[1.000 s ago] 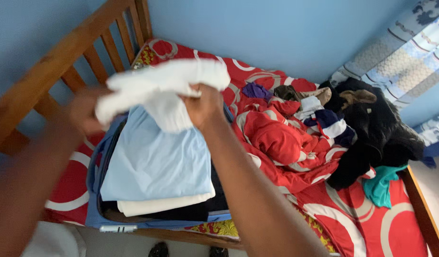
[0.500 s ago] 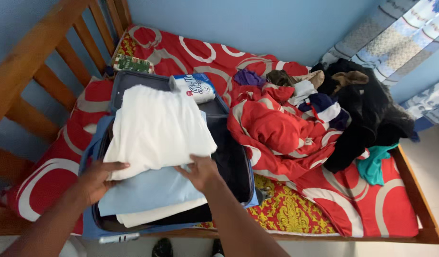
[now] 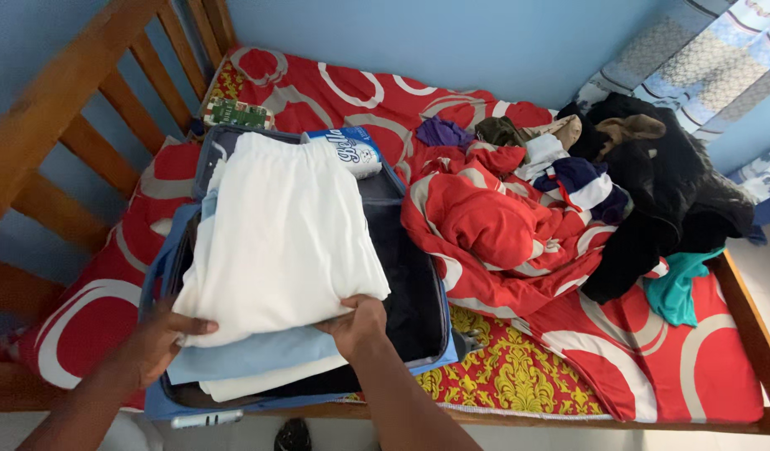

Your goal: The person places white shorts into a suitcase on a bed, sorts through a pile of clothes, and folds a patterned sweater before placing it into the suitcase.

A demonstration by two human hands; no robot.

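Nearest the camera, the left hand (image 3: 155,338) and right hand (image 3: 358,321) grip the near edge of a folded white garment (image 3: 280,238), fingers curled over its two front corners, the hands well apart. The garment lies on top of a light blue folded piece (image 3: 247,355) and a cream one (image 3: 268,377), stacked inside an open blue suitcase (image 3: 422,321) on the bed (image 3: 694,367). Beyond the stack, a white and blue packet (image 3: 349,149) rests at the suitcase's far end. Further right, a crumpled red sheet (image 3: 485,225) and dark clothes (image 3: 652,192) are heaped.
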